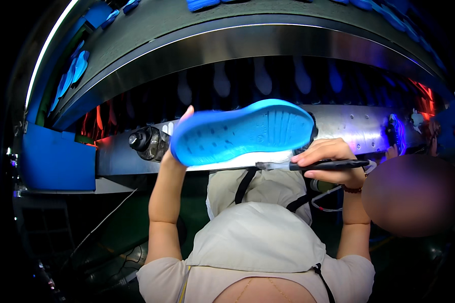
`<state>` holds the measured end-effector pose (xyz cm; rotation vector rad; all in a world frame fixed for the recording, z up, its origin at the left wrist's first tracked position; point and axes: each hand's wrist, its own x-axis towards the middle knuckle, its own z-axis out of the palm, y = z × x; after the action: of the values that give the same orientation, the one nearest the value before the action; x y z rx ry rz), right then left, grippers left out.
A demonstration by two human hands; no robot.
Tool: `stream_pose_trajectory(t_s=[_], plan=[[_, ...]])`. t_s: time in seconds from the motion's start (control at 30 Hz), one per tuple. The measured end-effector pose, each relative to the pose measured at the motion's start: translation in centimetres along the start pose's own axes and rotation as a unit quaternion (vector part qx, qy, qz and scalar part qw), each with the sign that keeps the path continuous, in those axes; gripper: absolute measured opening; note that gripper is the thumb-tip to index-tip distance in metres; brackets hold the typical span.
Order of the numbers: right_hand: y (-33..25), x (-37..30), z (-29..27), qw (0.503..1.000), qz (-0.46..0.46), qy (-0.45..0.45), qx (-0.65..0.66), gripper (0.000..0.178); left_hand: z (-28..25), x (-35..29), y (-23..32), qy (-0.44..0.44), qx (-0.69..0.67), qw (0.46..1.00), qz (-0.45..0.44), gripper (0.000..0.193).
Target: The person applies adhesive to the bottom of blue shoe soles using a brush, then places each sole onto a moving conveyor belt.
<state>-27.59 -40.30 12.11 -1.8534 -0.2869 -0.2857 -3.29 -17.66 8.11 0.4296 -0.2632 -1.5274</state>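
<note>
A bright blue shoe sole [245,134] is held up in front of me, tilted, its surface with grooves and small marks facing me. My left hand [172,156] grips its left end, with most of the fingers hidden behind it. Just below the sole's right half, my right hand [331,159] is closed around the dark handle of a flat brush [275,165]. The brush points left, its tip under the lower edge of the sole; whether it touches the sole I cannot tell.
Behind the sole runs a metal ledge [356,121], with a black knobbed fitting [145,142] at left. Several soles hang in the dark opening above it. A green conveyor belt [151,25] carries blue soles [76,68]. A person [414,194] is close at my right.
</note>
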Motion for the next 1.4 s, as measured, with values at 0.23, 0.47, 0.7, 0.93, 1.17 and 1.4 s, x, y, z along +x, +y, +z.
stream_pose_trajectory(t_s=[0.23, 0.47, 0.7, 0.93, 1.17, 1.4], plan=[[4.9, 1.6, 3.5, 0.979, 0.131, 0.153, 0.043, 0.018, -2.3, 6.6, -8.1, 0.077, -0.061, 0.991, 0.090, 0.088], [3.7, 2.0, 7.0, 0.980, -0.040, 0.128, -0.149, 0.014, -1.2, 6.3, -8.1, 0.132, -0.023, 0.981, 0.144, 0.087], [0.7, 1.8, 4.6, 0.997, 0.025, 0.064, 0.025, 0.015, 1.3, 4.8, -6.9, 0.132, 0.009, 0.969, 0.210, 0.088], [-0.3, 2.0, 5.2, 0.999, -0.042, -0.023, 0.022, 0.018, 2.3, 4.7, -5.2, 0.082, 0.014, 0.964, 0.254, 0.090], [1.3, 1.0, 4.7, 0.998, -0.007, 0.022, 0.057, 0.021, 3.2, 4.8, -3.8, 0.106, 0.057, 0.948, 0.296, 0.091], [2.8, 0.7, 4.3, 0.946, 0.075, 0.106, 0.296, 0.022, 5.2, 5.1, -2.3, 0.046, 0.050, 0.952, 0.300, 0.088]])
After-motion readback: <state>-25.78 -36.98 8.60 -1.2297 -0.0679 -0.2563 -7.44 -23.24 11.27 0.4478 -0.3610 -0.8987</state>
